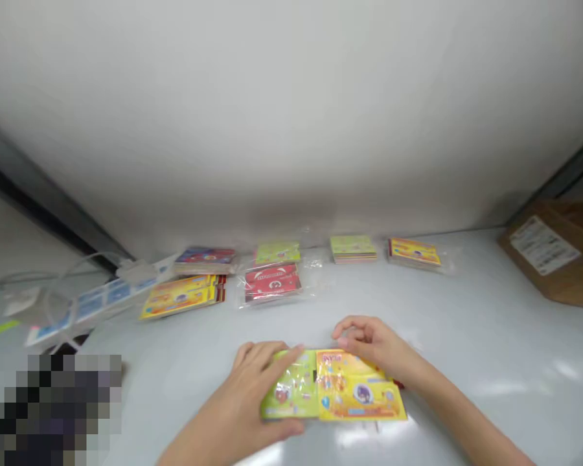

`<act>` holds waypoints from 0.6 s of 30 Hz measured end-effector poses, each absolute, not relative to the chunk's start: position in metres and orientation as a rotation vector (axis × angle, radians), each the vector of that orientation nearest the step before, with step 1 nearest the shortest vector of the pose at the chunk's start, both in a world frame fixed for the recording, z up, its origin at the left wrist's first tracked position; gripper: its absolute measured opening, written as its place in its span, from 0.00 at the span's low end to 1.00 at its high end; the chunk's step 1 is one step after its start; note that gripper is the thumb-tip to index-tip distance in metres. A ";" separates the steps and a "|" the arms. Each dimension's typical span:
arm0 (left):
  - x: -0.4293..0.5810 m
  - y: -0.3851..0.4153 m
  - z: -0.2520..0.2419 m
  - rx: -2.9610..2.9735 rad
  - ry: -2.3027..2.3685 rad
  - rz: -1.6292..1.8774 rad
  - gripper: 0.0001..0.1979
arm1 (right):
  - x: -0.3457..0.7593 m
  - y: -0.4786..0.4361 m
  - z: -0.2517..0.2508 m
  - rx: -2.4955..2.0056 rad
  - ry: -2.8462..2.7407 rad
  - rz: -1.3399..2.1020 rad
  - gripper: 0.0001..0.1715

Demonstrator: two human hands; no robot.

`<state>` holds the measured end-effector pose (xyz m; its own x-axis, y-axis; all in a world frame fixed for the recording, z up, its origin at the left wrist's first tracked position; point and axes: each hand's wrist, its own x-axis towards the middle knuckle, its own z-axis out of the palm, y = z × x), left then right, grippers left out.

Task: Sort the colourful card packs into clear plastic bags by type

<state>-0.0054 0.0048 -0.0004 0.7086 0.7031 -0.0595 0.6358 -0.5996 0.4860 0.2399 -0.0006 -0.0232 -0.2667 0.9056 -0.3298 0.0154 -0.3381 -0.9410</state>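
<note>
White surface (466, 362), glossy, set against a plain white wall (291, 129).

Near centre, two flat printed packs lie side by side and touching: a green pack (291, 388) on the left and a yellow pack (357, 391) on the right, both in clear film.

The left hand (243, 401) clasps the green pack from its left end, with fingers across the far edge and thumb at the near edge. The right hand (369, 343) sits at the far edge of the yellow pack with fingers curled down onto it. Whether it grips the pack or only rests on it cannot be told.

Further back, near the wall, is a row of similar packs well apart from the hands:
- a dark pack (206, 255)
- a yellow stack (182, 294) just in front of the dark pack
- a red pack (272, 281) with a light green pack (276, 252) behind it
- a green stack (353, 248)
- an orange-yellow pack (414, 251)

A white power strip (92, 298) with cable lies at far left. A cardboard box (558, 259) bearing a white label stands at far right.
</note>
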 end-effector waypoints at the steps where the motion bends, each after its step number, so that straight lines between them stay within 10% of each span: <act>1: -0.006 0.005 -0.001 2.436 1.026 0.194 0.38 | 0.240 0.000 -0.024 -1.302 -1.198 1.677 0.14; 18: -0.005 0.006 -0.005 2.497 0.996 0.165 0.38 | 0.243 -0.002 -0.022 -1.338 -1.241 1.794 0.17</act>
<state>-0.0051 0.0061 -0.0048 0.7331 0.6781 -0.0523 0.6251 -0.6415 0.4447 0.2426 -0.0019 -0.0223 -0.3333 0.8508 -0.4062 0.0799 -0.4038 -0.9113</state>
